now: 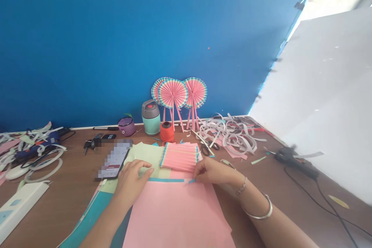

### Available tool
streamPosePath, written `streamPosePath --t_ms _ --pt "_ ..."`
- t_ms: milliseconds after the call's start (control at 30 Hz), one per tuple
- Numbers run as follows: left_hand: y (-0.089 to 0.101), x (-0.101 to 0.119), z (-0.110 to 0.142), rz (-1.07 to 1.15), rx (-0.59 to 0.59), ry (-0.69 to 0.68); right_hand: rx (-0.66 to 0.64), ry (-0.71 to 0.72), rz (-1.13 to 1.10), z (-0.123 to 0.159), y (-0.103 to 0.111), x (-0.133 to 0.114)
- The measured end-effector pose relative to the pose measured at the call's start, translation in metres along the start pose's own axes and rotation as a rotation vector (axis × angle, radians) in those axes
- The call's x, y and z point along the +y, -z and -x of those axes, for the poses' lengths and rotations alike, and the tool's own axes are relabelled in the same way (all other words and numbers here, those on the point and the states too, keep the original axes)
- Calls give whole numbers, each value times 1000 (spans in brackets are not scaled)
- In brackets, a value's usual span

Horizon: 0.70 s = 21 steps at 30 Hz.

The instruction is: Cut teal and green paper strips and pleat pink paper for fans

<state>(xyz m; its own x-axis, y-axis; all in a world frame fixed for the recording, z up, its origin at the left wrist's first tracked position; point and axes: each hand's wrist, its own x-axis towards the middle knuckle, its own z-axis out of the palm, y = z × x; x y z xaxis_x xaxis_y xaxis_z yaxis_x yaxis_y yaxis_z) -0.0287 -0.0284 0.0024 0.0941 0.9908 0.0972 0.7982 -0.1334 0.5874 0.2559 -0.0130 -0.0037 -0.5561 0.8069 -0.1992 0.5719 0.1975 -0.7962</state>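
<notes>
**Narrow blue paper strip (167, 180) lies across flat pink paper sheet (177, 213)**

At the far left, a long white plastic power strip (24, 210) lies on the brown wooden table (66, 193), near a tangle of curled white paper strips (56, 162). Next come a bunch of dark keys (93, 142) and a flat smartphone (116, 161), its screen partly blurred out. Behind the phone stands a small, round purple container (126, 126). A teal sheet (84, 221) shows beneath the left forearm.

The left hand (132, 176) rests over pale green paper (142, 154), its thumb and forefinger spread apart, the thumb tip near the left end of the blue strip. That strip runs crosswise between the two hands, at the upper part of the pink sheet. Beyond it are a mint-green container with a grey lid (151, 124), a squat orange-red spool (167, 132) and round pleated pink paper fans with blue rims (173, 93), leaning on the blue partition (116, 46). A pleated pink paper piece with striped edges (180, 155) lies just behind the strip.

The right hand (209, 170) has its thumb and fingers drawn close together at a short blue piece (192, 181); whether they pinch it cannot be told. Further right are black-handled scissors (205, 149) and a heap of loosely curled white paper strips (240, 137).
</notes>
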Motion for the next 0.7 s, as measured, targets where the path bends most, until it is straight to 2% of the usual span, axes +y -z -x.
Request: streamPosePath --t_ms 67,100,200,267,467,700 --pt "-1 3 4 -80 48 -100 22 17 24 -1 -4 2" --pt "-2 6 8 -85 25 -178 32 22 35 -2 -5 3" --pt "-11 20 21 -55 -179 -377 50 30 62 -3 -8 6" --pt "-20 29 29 -103 -248 -428 49 34 65 -3 -8 5" --pt "-32 37 35 -209 -333 -361 102 -20 -42 -1 0 0" --pt "-31 40 36 -225 -320 -360 130 -150 -486 -1 4 -3"
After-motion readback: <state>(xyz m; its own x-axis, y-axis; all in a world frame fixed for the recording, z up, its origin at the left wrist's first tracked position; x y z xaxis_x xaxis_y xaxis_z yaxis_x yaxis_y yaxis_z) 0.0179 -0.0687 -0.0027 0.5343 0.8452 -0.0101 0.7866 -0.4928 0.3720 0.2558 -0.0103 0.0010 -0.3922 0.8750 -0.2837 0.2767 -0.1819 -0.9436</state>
